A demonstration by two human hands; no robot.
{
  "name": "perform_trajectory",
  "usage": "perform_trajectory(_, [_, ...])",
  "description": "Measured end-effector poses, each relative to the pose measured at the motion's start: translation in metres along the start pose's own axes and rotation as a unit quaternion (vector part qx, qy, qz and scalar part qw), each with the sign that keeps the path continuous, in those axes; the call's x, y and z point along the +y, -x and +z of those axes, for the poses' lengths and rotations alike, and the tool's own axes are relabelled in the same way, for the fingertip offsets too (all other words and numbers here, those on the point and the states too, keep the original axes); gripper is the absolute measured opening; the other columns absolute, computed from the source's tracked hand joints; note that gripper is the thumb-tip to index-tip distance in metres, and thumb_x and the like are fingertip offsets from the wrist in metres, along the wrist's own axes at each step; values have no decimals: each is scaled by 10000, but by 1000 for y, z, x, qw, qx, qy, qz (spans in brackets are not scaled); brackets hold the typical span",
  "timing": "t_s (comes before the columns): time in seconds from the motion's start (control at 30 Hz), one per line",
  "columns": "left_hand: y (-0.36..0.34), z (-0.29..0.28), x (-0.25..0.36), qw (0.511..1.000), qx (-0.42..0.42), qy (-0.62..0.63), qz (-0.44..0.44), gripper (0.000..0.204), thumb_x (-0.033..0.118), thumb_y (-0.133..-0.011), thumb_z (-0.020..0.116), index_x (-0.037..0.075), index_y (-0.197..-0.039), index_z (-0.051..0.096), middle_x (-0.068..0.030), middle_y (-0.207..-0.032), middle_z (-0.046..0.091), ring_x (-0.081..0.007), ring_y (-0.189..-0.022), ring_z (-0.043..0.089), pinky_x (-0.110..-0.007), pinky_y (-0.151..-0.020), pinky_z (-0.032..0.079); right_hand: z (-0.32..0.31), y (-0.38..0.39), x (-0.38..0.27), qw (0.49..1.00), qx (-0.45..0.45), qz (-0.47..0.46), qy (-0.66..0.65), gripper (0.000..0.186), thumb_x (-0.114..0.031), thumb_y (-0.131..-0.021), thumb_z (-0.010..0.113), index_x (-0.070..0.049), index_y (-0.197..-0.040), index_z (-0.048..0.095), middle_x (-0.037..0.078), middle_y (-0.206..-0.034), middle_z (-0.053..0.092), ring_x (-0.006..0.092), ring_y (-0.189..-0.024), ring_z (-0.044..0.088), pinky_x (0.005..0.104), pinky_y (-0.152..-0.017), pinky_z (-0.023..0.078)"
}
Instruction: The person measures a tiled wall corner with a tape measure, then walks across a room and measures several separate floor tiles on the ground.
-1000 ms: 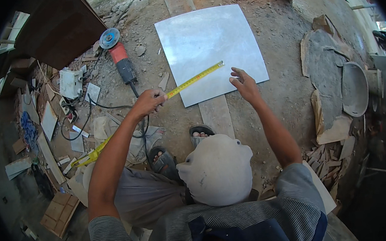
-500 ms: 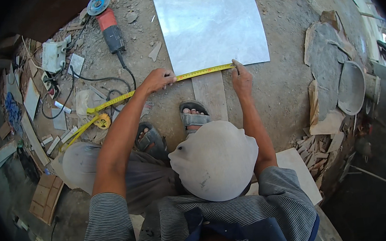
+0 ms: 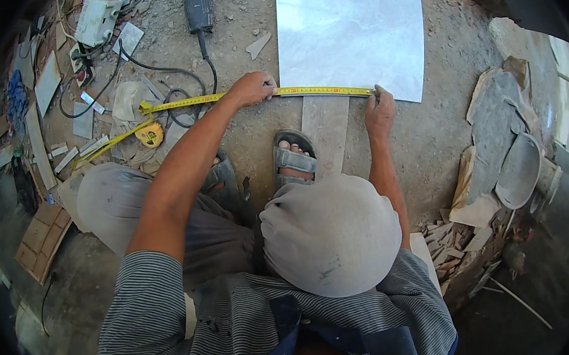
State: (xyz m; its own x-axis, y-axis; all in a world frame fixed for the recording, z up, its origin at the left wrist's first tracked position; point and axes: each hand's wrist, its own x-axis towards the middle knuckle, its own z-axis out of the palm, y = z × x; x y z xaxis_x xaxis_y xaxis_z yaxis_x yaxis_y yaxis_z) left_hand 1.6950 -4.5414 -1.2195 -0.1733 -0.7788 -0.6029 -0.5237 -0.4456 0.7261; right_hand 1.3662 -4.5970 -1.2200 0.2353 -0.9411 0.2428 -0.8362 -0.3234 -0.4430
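Measuring tape [image 3: 321, 91] stretched along the near edge of a pale slab [image 3: 351, 33] on the ground [image 3: 407, 187]. The left hand's [image 3: 252, 89] grip is clamped on the tape; the right hand's [image 3: 380, 115] fingertips touch its right end, closure indeterminable. Left: yellow tape case [image 3: 150, 135]. Right: grey oval basin [image 3: 519, 170], contents indistinct.

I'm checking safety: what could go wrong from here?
The yellow tape blade, held in the left hand with the right hand at its end, might shift along the pale tile if that grip loosens. Its left stretch crosses the black cord and could snag. The tile might rock on the narrow strip beneath.
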Motion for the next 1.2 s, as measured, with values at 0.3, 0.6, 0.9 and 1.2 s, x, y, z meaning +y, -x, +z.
perform_trajectory(0.3, [-3, 6, -6, 1000, -9, 24, 18, 181, 155, -829, 576, 15, -927, 635, -37, -705, 618, -109, -554, 533, -258, -524, 435, -1, 2, 3, 1000, -3, 2, -7, 140, -6, -769, 593, 14, -905, 617, 142, -870, 608, 296, -820, 581, 385, -738, 466])
perform_trajectory(0.6, [-4, 9, -3, 1000, 7, 13, 1, 196, 144, -808, 569, 7, -926, 643, -56, -738, 640, -108, -583, 557, -252, -546, 453, -1, 1, 3, 1000, 2, 4, -5, 140, -12, -770, 593, 9, -904, 627, 142, -870, 626, 293, -815, 600, 376, -727, 478])
perform_trajectory(0.9, [0, 12, 2, 999, 35, -24, -2, 250, 219, -757, 576, 30, -894, 664, -112, -793, 663, -224, -720, 619, -319, -672, 466, -1, 2, 5, 1000, 3, 15, -8, 126, -24, -773, 601, 2, -894, 627, 143, -867, 630, 292, -811, 603, 375, -724, 480])
perform_trajectory(1.2, [-1, 14, -3, 997, 58, -48, 3, 258, 237, -764, 573, 39, -903, 664, -117, -815, 660, -221, -740, 617, -321, -681, 463, -1, 1, 3, 1000, 10, 4, -11, 125, -4, -751, 606, 5, -873, 631, 139, -854, 630, 287, -801, 606, 370, -717, 484])
